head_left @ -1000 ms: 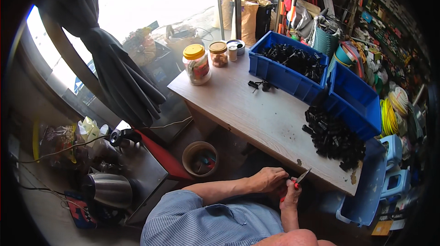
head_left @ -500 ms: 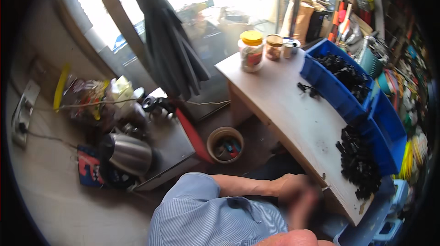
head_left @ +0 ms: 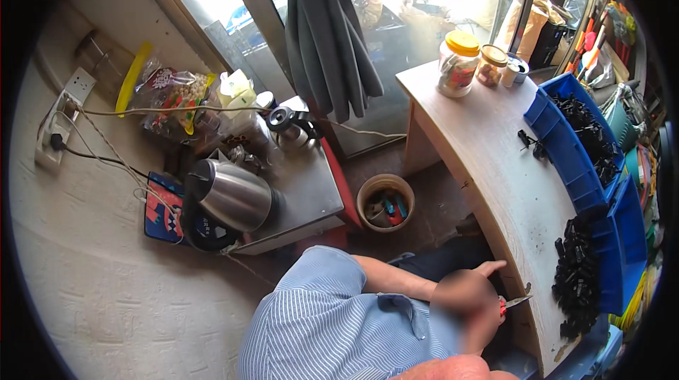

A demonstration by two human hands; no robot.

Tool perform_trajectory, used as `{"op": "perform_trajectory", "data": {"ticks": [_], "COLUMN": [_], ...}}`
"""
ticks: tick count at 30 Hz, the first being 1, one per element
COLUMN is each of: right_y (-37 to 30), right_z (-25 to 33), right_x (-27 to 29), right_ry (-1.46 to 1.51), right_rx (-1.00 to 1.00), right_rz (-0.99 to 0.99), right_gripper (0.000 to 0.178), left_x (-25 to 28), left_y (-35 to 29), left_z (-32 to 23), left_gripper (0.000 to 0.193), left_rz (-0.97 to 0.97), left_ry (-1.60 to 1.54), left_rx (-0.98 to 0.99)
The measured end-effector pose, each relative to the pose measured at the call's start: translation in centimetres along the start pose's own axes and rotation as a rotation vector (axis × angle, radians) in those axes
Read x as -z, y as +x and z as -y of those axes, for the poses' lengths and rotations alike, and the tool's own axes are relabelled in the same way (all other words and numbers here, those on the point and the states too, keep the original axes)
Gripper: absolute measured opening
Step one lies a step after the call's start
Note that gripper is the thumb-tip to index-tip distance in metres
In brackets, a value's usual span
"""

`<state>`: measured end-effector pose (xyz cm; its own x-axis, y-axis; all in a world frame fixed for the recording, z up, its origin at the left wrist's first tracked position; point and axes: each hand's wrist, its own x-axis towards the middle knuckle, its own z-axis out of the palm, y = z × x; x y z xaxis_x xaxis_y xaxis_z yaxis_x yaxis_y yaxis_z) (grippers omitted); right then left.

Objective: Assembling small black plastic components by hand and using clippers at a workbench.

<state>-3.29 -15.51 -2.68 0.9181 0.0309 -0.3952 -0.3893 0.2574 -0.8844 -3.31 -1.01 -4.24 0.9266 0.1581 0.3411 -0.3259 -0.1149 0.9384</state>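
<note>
A blur covers most of the left hand [head_left: 458, 289] and the right hand [head_left: 484, 320], so whatever the left one may grip cannot be told, and the red-handled tool [head_left: 517, 302] in the right shows only its blade and a bit of handle. The black pieces [head_left: 576, 277] heaped on the worktop [head_left: 523, 203] run together, too small to tell singly. The lower edge cuts off the striped shirt [head_left: 318, 330], the dark rim the yellow coil [head_left: 629, 315].

From above the striped shirt [head_left: 332, 337], the fisheye head camera looks steeply down at the hands [head_left: 465, 294], near the table [head_left: 520, 189], reaching the glass panes [head_left: 407, 33] beyond it and the electric kettle [head_left: 237, 196] left of it.
</note>
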Motion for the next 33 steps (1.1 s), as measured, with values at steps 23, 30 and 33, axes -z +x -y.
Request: {"op": "perform_trajectory", "data": {"ticks": [23, 30, 33], "right_y": [-0.5, -0.2, 0.1], "right_z": [0.7, -0.3, -1.3], "right_x": [-1.9, -1.7, -1.2], "right_ry": [0.036, 0.01, 0.005], "right_rx": [-0.113, -0.087, -0.092], "right_rz": [0.073, 0.064, 0.079], "right_gripper": [0.002, 0.007, 0.005], "left_x": [3.2, 4.1, 3.0], "left_y": [1.5, 1.1, 0.6], "left_z": [-0.8, -1.6, 0.3], "left_gripper": [0.039, 0.042, 0.041], "left_rz": [0.411, 0.407, 0.41], "left_ry": [-0.76, -0.82, -0.633], "left_rx": [0.962, 0.976, 0.791]}}
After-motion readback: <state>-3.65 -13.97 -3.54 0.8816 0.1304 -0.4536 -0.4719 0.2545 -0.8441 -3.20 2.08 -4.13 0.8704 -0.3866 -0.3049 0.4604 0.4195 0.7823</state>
